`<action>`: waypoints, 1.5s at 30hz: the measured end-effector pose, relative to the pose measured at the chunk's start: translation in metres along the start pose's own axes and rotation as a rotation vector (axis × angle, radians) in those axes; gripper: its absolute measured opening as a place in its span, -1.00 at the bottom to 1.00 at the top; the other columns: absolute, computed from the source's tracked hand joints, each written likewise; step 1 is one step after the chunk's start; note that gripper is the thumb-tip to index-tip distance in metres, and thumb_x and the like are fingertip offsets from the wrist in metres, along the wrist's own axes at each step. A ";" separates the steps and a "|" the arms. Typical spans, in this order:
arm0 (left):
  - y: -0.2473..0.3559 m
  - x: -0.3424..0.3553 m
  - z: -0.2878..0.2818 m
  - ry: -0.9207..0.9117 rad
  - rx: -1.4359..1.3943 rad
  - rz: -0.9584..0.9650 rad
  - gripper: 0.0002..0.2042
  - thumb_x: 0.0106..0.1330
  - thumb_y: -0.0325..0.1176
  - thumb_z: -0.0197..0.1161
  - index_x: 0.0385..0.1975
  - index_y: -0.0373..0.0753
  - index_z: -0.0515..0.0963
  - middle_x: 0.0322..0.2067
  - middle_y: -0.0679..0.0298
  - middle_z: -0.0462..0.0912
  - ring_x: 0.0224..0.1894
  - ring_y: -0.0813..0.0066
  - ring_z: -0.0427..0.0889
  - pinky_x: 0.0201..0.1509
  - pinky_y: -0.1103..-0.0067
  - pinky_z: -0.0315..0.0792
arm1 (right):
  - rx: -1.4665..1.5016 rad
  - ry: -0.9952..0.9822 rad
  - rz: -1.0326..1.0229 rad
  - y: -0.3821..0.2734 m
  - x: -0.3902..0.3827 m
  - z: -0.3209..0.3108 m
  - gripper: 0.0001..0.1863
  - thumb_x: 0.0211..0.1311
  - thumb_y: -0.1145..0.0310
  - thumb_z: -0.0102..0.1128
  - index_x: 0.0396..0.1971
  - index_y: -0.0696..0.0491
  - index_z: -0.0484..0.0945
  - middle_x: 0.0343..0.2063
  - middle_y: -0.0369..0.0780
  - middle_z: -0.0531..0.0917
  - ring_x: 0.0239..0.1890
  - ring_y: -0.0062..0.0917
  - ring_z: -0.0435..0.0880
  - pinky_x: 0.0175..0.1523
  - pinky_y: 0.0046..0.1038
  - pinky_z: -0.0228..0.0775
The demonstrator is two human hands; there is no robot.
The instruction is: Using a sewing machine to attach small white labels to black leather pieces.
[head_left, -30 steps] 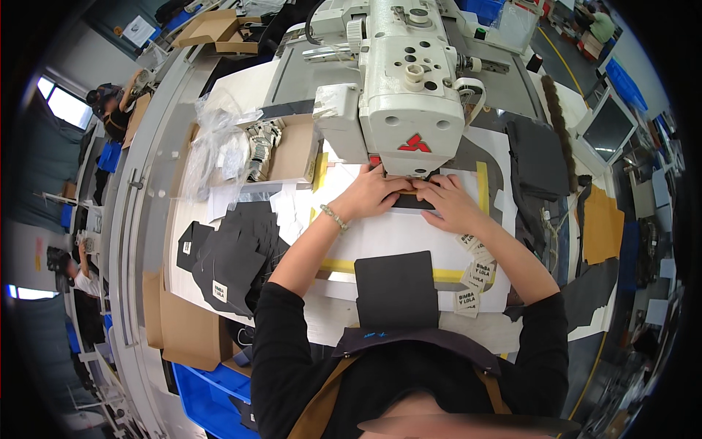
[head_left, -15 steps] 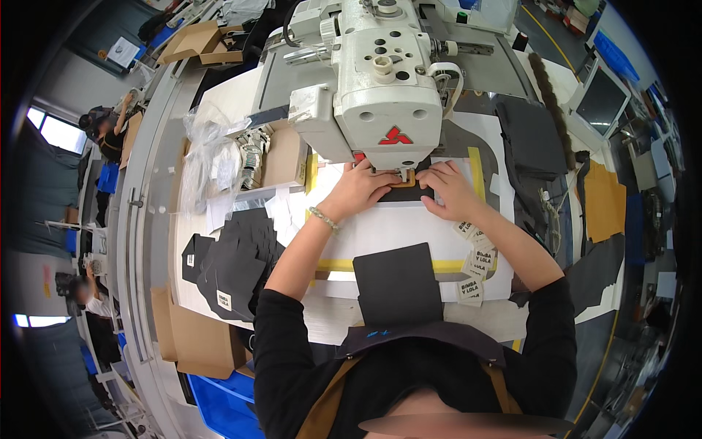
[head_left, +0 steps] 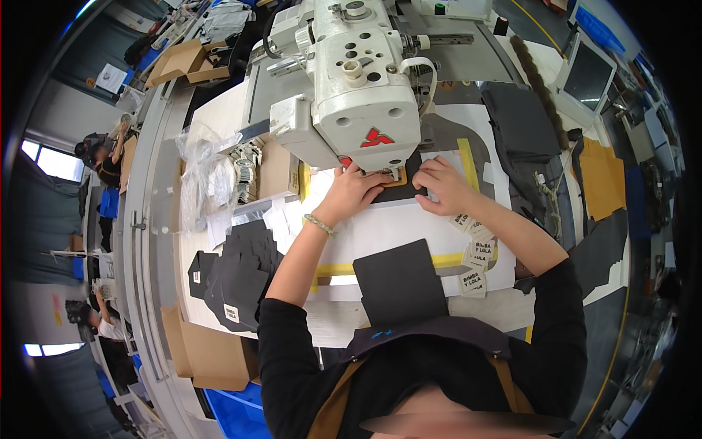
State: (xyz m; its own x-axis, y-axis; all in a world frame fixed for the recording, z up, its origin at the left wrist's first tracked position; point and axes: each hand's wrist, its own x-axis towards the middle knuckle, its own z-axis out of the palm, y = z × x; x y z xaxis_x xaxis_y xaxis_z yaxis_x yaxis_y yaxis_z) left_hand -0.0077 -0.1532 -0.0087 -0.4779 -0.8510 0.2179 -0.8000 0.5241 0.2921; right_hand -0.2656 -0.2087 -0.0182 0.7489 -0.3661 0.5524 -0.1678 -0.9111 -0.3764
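A white industrial sewing machine [head_left: 365,117] stands in front of me. Beneath its head a dark grey fabric piece [head_left: 399,192] lies on the white work sheet, partly covered by a small tan clamp frame [head_left: 395,178]. My left hand [head_left: 355,193], below a beaded bracelet, rests with its fingers stretched flat at the frame's left side. On the other side my right hand [head_left: 444,187] touches down at the fabric's right edge, its fingers bent and thumb apart. Nothing shows held in either hand. The needle area is partly hidden by the machine head.
Left, a cardboard box [head_left: 274,172] holds bundled labels beside clear plastic wrap [head_left: 201,172]. Dark fabric pieces [head_left: 238,274] are piled below it. Loose printed labels [head_left: 473,280] lie near my right forearm. A dark panel [head_left: 402,282] sits at the table's front edge; folded dark fabric [head_left: 519,121] lies right.
The view has shifted, so the machine appears farther left. My right hand has drawn slightly away from the clamp frame, baring more dark fabric. My left hand stays beside the frame.
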 end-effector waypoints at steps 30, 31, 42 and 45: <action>-0.023 0.003 0.021 -0.050 0.025 -0.212 -0.75 0.31 -0.29 0.21 -0.05 0.13 0.66 -0.42 0.19 0.64 -0.17 0.20 0.52 0.04 0.33 0.17 | -0.044 0.011 0.004 0.021 0.008 0.004 -0.87 -0.05 0.38 0.28 -0.53 0.05 0.51 -0.42 -0.27 0.57 -0.26 -0.37 0.50 -0.13 -0.35 0.31; -0.023 0.003 0.023 0.089 0.056 -0.115 -0.75 0.31 -0.25 0.21 -0.05 0.19 0.67 -0.48 0.23 0.63 -0.18 0.25 0.52 0.00 0.34 0.21 | -0.045 0.009 0.001 0.021 0.009 0.004 -0.87 -0.05 0.38 0.28 -0.53 0.05 0.51 -0.42 -0.27 0.57 -0.26 -0.37 0.50 -0.13 -0.35 0.31; 0.001 -0.018 -0.012 0.158 -0.045 -0.152 -0.70 0.14 -0.36 0.34 -0.09 -0.10 0.66 -0.18 0.32 0.63 0.00 0.35 0.48 0.17 0.37 0.17 | -0.052 0.008 0.010 0.021 0.008 0.003 -0.89 -0.06 0.40 0.30 -0.52 0.04 0.55 -0.40 -0.27 0.56 -0.24 -0.37 0.51 -0.11 -0.36 0.32; 0.006 -0.018 -0.021 0.100 -0.005 -0.143 -0.72 0.10 -0.38 0.34 -0.14 -0.15 0.67 -0.28 0.33 0.67 -0.08 0.39 0.53 0.11 0.44 0.23 | -0.063 -0.009 0.019 0.020 0.007 0.001 -0.89 -0.07 0.40 0.30 -0.52 0.04 0.55 -0.41 -0.27 0.56 -0.24 -0.36 0.51 -0.11 -0.35 0.32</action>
State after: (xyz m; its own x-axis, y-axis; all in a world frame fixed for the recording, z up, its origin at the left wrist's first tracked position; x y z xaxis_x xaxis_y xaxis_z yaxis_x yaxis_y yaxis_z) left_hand 0.0040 -0.1342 0.0081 -0.3211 -0.9091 0.2653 -0.8553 0.3987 0.3310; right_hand -0.2627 -0.2291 -0.0228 0.7510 -0.3821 0.5385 -0.2221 -0.9142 -0.3390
